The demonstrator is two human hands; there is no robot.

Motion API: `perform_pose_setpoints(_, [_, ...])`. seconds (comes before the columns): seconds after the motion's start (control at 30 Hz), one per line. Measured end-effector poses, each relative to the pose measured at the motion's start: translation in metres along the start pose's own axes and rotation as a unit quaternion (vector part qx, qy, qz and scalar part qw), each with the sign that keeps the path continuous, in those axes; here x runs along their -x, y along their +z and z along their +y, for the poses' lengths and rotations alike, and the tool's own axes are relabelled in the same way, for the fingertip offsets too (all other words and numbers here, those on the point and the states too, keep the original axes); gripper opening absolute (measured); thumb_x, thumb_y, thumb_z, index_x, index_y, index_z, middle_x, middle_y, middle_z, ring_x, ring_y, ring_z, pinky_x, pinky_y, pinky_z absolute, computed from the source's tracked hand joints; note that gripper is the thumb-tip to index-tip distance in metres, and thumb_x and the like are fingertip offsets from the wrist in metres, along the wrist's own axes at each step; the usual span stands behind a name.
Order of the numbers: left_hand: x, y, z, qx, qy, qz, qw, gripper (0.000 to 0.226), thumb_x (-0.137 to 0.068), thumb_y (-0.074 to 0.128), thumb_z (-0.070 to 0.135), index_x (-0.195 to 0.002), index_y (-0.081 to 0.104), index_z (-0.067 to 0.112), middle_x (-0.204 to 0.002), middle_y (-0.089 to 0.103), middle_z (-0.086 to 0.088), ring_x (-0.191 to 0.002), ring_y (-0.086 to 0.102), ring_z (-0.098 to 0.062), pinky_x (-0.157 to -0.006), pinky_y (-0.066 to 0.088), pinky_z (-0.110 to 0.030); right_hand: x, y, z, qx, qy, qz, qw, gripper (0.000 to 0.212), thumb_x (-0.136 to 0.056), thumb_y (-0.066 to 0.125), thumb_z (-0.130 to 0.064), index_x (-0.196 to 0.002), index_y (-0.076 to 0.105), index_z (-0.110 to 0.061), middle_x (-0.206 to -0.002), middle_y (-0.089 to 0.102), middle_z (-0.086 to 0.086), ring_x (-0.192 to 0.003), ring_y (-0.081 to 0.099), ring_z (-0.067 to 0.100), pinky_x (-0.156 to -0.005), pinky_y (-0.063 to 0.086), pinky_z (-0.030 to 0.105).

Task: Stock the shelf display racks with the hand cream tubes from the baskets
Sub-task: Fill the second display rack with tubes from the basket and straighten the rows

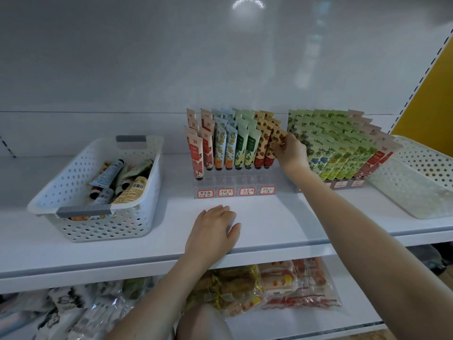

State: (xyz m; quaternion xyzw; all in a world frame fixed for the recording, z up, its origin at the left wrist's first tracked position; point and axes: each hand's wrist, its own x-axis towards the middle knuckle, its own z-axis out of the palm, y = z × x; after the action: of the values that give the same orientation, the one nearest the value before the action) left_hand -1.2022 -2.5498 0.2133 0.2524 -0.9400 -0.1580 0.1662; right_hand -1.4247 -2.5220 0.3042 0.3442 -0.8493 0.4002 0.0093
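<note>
— What fills the shelf [269,217]?
— A white basket [73,224] at the left, with loose tubes [110,173] lying in it. A clear rack [235,184] in the middle holds standing tubes [220,148] in rows.
— And the hands?
— The left hand [213,231] lies flat on the shelf before the rack, fingers [220,209] straight, holding nothing. The right hand [291,153] pinches a strawberry-print tube [277,139] at the rack's right end.
</note>
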Motion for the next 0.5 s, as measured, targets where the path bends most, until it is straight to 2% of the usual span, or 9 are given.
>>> perform_pose_setpoints(0.1, [0.0,0.0,0.0,-0.004,0.003,0.004,1.0,0.065,-0.083,0.016,0.051,-0.101,0.065,0.012,-0.109,0.065,-0.002,-0.102,0.057,-0.014,-0.094,0.041,-0.028,0.001,0.0,-0.001,-0.001,-0.001,0.002,1.0,0.026,-0.096,0.048,-0.019,-0.107,0.05,0.004,-0.085,0.051,0.012,-0.075,0.047,0.024,-0.064,0.037,0.032])
perform_pose_setpoints(0.23, [0.0,0.0,0.0,0.0,-0.003,0.009,1.0,0.05,-0.087,0.03,0.043,-0.102,0.065,0.012,-0.109,0.065,-0.003,-0.103,0.058,-0.015,-0.096,0.041,-0.031,0.001,-0.002,-0.004,0.009,0.005,-0.006,1.0,0.024,-0.096,0.048,-0.019,-0.107,0.05,0.002,-0.076,0.048,0.007,-0.074,0.047,0.024,-0.063,0.034,0.031])
perform_pose_setpoints(0.4, [0.002,-0.003,0.002,0.002,-0.003,0.006,1.0,0.048,-0.089,0.032,0.042,-0.107,0.064,0.011,-0.115,0.063,-0.005,-0.11,0.056,-0.017,-0.098,0.038,-0.03,0.008,0.001,0.0,-0.026,0.007,0.01,1.0,0.022,-0.097,0.046,-0.018,-0.106,0.047,0.002,-0.083,0.051,0.009,-0.076,0.048,0.024,-0.064,0.036,0.032])
perform_pose_setpoints(0.5, [0.002,-0.003,0.001,-0.004,0.0,-0.001,1.0,0.045,-0.093,0.034,0.041,-0.112,0.063,0.013,-0.12,0.061,-0.003,-0.114,0.052,-0.015,-0.102,0.035,-0.028,0.013,0.002,0.004,-0.046,0.009,0.027,0.999,0.014,-0.098,0.045,-0.018,-0.1,0.043,-0.004,-0.073,0.044,0.001,-0.076,0.046,0.024,-0.063,0.034,0.032])
